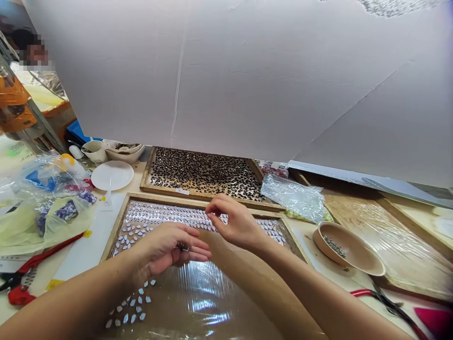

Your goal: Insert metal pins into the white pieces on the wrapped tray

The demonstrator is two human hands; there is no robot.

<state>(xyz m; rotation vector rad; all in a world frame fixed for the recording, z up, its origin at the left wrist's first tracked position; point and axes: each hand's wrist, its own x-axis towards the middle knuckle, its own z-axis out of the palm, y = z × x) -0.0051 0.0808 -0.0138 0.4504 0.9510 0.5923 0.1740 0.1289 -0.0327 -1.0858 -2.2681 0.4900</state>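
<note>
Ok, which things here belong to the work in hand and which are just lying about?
In hand: left hand holding metal bits; right hand pinching at the white pieces; near tray; probably the bowl of similar bits.
Lying about: far tray of dark pieces, plastic bags, red pliers, white plate.

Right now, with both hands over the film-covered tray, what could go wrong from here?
1. The left hand holds small metal pieces loosely at its fingertips; some could slip onto the film and scatter.
2. The right hand pinches just above the rows of white teardrop pieces; a brush of the wrist may knock them out of line.
3. The stray pieces beside the left forearm could be swept aside by it.
</note>
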